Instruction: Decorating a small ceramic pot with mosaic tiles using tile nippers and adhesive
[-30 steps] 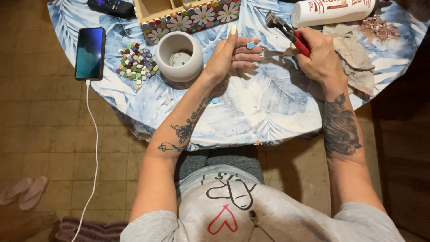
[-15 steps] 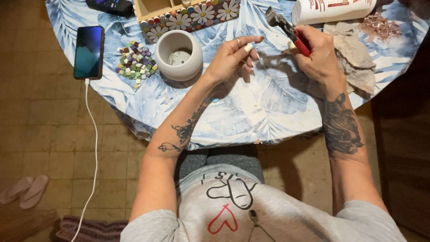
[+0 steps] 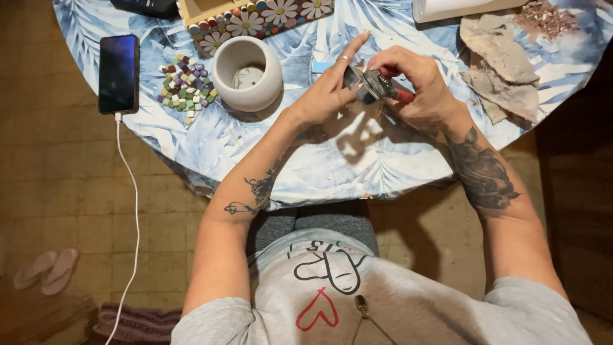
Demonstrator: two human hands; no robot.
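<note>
Right of the white pot point(image 3: 246, 72), my right hand point(image 3: 418, 86) clamps the red-handled nippers point(image 3: 378, 85); my left hand point(image 3: 329, 89), now closer, pinches something unseen at their jaws.

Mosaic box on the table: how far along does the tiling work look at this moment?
Done: the wooden box already carries daisy mosaic along its visible side. In hand: the right hand grips red-handled nippers, and the left hand holds something small at their head; the piece itself is too small to make out. Left: a pile of loose coloured tiles lies unused beside the white pot, which looks bare.
</note>
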